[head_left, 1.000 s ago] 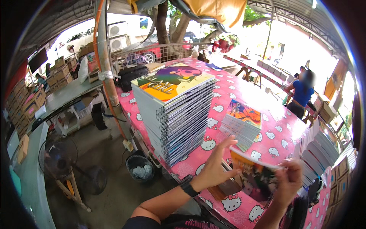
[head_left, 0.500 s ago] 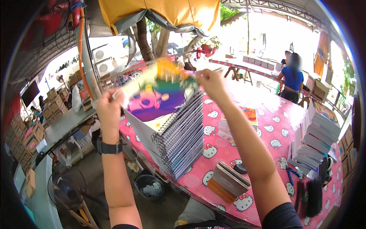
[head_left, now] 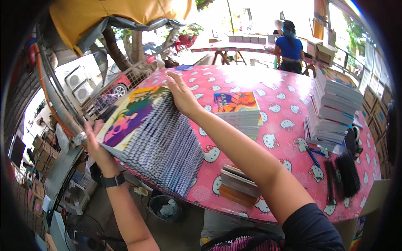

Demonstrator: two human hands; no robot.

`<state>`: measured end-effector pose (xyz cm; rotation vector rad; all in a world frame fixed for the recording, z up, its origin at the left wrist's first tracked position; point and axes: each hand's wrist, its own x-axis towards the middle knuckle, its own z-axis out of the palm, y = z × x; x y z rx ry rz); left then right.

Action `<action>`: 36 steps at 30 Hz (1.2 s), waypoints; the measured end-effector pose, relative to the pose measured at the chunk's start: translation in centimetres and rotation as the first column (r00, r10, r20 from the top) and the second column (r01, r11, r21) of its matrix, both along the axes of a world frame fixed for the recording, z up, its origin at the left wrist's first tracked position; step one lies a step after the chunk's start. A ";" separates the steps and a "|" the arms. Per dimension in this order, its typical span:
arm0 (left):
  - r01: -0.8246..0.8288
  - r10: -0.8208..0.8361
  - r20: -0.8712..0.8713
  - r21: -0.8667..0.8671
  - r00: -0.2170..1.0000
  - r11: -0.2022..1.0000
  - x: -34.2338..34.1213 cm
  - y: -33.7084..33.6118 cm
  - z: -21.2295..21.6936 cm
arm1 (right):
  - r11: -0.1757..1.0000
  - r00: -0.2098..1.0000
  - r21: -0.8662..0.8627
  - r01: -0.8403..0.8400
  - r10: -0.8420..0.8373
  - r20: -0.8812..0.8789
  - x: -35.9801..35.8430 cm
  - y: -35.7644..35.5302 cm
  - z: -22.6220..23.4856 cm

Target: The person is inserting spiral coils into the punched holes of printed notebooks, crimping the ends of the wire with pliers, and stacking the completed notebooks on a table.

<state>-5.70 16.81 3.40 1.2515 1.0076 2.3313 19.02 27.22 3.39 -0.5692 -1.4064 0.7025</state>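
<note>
A tall stack of spiral-bound notebooks point(head_left: 165, 148) stands at the left edge of the table, its wire bindings facing right and toward me. The top notebook point(head_left: 130, 119) has a purple, yellow and orange cover with a pink cartoon figure. Against the stack's left side rests my left hand point(head_left: 100, 154), fingers stretched upward and thumb apart. My right hand point(head_left: 183, 95) lies flat along the far right side near the top, its fingers straight. Neither hand grips a notebook; both touch the stack's edges.
The pink patterned table point(head_left: 251, 159) also bears a short pile of books point(head_left: 236, 115), a wood-and-metal block point(head_left: 238, 186), a tall book stack point(head_left: 335, 108), blue pens point(head_left: 314, 157) and black binding wires point(head_left: 345, 175). A bin point(head_left: 165, 206) stands below. A person point(head_left: 289, 48) stands farther back.
The notebook held up between both hands now lies on the stack. My hands have let go of it and flattened against the stack's sides. The view has shifted.
</note>
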 end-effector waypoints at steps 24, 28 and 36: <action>0.575 -0.856 -0.234 -0.656 0.460 0.489 28.3 -9.1 -21.5 | 0.743 0.989 -0.669 0.027 0.077 0.125 30.1 -16.9 -24.8; 0.574 -0.723 -0.027 -0.587 0.691 0.570 25.3 -4.0 -21.7 | 0.756 0.986 -0.650 0.080 0.036 0.164 31.2 -17.0 -24.7; 0.330 -0.351 0.057 -0.509 0.935 0.795 26.0 12.4 -19.0 | 0.890 0.954 -0.371 0.266 -0.188 0.235 29.4 -10.1 -23.0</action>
